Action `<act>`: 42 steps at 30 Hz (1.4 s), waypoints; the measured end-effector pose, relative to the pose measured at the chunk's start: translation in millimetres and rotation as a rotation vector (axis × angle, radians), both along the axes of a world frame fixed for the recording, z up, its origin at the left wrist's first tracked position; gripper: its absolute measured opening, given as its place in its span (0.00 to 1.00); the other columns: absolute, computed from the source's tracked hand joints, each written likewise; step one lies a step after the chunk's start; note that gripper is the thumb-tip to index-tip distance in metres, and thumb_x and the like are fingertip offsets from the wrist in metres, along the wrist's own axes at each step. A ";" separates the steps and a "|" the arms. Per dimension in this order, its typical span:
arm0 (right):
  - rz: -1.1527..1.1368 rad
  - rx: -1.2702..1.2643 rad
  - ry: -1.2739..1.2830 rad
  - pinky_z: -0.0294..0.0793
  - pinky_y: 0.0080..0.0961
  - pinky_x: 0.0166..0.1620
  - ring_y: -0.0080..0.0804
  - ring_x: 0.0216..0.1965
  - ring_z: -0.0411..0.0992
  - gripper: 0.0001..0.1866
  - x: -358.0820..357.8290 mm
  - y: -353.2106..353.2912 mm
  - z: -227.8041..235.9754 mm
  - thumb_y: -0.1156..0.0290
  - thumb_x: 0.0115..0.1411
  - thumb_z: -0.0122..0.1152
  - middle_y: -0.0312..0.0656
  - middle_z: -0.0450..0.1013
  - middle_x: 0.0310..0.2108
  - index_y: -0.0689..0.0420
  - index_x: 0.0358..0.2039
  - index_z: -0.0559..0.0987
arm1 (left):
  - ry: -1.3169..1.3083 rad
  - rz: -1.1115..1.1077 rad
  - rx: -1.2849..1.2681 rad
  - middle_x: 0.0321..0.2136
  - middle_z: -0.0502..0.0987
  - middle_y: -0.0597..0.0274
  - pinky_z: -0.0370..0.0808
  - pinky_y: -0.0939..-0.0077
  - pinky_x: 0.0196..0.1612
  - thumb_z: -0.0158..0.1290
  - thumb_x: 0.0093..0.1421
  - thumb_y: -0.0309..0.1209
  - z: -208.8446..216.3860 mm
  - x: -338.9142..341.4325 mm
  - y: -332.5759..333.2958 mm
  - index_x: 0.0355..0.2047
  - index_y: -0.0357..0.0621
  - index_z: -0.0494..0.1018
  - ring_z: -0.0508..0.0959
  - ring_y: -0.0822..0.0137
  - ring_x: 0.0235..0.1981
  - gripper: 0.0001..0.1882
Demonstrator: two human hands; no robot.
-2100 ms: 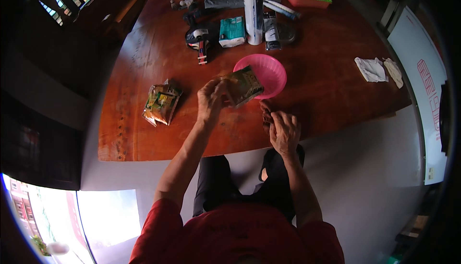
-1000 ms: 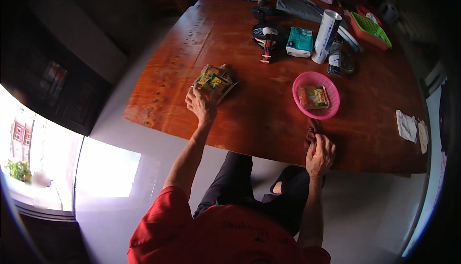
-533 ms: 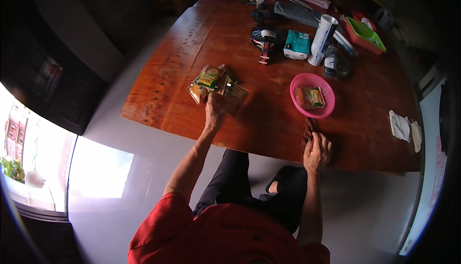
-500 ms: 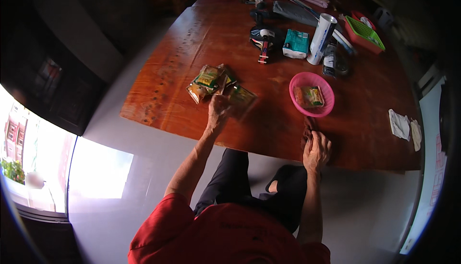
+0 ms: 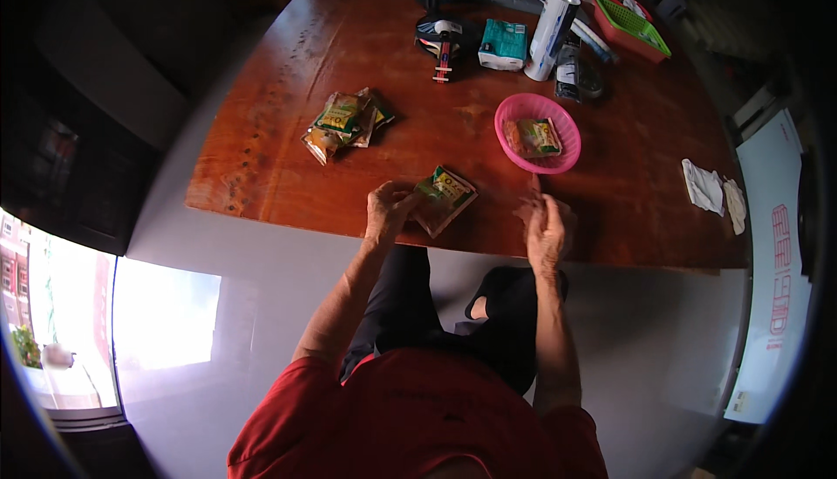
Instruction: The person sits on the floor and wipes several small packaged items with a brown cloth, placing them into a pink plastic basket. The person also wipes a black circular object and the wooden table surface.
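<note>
My left hand (image 5: pixel 386 210), near the front edge of the table, grips one side of a green-and-yellow food packet (image 5: pixel 445 200) with clear plastic showing. My right hand (image 5: pixel 547 233), blurred by motion, is closed on a dark brown cloth (image 5: pixel 528 209) just in front of the pink plastic basket (image 5: pixel 570 137). A similar packet (image 5: pixel 534 137) with orange-brown contents lies inside that basket. Beyond my left hand sits a small pile of such packets (image 5: pixel 342 123), overlapping one another.
Across the back stand a teal tissue pack (image 5: pixel 503 43), a white tube (image 5: pixel 552 34), a black object with a strap (image 5: pixel 443 39) and a green-and-red basket (image 5: pixel 632 29). White cloths (image 5: pixel 703 187) lie at the right. The wooden table's edge (image 5: pixel 349 231) runs before me.
My left hand has drawn the packet away from the pile and toward the front edge. My right hand has moved slightly with the brown cloth. The whole view has shifted.
</note>
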State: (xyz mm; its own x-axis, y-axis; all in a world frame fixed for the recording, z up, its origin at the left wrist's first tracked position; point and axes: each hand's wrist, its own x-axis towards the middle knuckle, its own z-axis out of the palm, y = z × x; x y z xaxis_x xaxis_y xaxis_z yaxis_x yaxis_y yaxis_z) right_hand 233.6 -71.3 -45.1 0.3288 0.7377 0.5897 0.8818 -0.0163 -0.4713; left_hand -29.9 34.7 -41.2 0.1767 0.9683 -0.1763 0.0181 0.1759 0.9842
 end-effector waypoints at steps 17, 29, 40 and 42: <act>0.320 -0.264 -0.175 0.72 0.41 0.40 0.43 0.40 0.70 0.16 -101.1 72.9 20.5 0.75 0.53 0.59 0.37 0.72 0.40 0.44 0.43 0.81 | 0.461 0.136 0.344 0.25 0.81 0.57 0.77 0.80 0.25 0.62 0.55 0.31 -7.3 -15.9 -11.9 0.34 0.34 0.78 0.79 0.72 0.23 0.12; 0.539 -0.230 -0.260 0.67 0.39 0.44 0.38 0.43 0.67 0.18 -134.6 76.2 34.2 0.78 0.47 0.62 0.31 0.70 0.40 0.46 0.40 0.82 | 0.090 0.093 0.030 0.33 0.81 0.54 0.80 0.79 0.26 0.59 0.56 0.28 2.8 -21.2 -7.1 0.42 0.32 0.74 0.81 0.70 0.27 0.15; 0.288 -0.254 -0.180 0.71 0.44 0.40 0.43 0.43 0.69 0.15 -108.8 112.6 10.6 0.74 0.52 0.62 0.34 0.71 0.41 0.44 0.41 0.81 | 0.134 0.179 0.130 0.27 0.77 0.59 0.77 0.80 0.21 0.59 0.56 0.25 -9.3 -14.5 -13.1 0.37 0.35 0.73 0.78 0.72 0.24 0.10; 0.257 -0.180 -0.133 0.72 0.43 0.41 0.46 0.40 0.70 0.15 -85.8 115.3 -3.6 0.74 0.54 0.60 0.39 0.71 0.40 0.47 0.42 0.80 | 0.121 0.195 0.115 0.26 0.76 0.59 0.77 0.80 0.20 0.59 0.55 0.24 -4.8 -12.0 -13.6 0.36 0.35 0.73 0.78 0.72 0.24 0.10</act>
State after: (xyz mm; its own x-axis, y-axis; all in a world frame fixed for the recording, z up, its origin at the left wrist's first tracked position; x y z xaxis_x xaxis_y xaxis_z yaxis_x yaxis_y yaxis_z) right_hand 147.8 44.0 -48.7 0.0473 0.8824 0.4681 0.9215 0.1423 -0.3613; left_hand -41.9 21.1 -45.9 -0.0311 0.9970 -0.0714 0.1134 0.0745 0.9907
